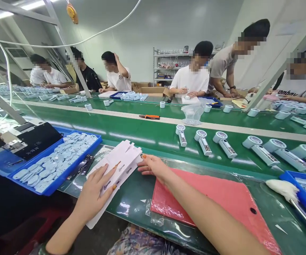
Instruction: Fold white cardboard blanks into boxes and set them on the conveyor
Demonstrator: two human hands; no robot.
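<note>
On the green conveyor bench point(131, 209) at lower center, a pink mat point(216, 191) lies right of a blue tray point(74, 167) of pale blue parts point(49, 159). The paper stack point(115, 170) runs from lower left to upper right. The left hand point(94, 193) lies against it, closer, though I cannot tell if it grips; the open right hand point(154, 168) sits just beside its upper end.

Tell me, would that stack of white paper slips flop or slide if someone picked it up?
The stack of white paper slips is probably light and floppy: its far end fans apart. The sheets would likely slide apart, since their edges sit unevenly.
</note>
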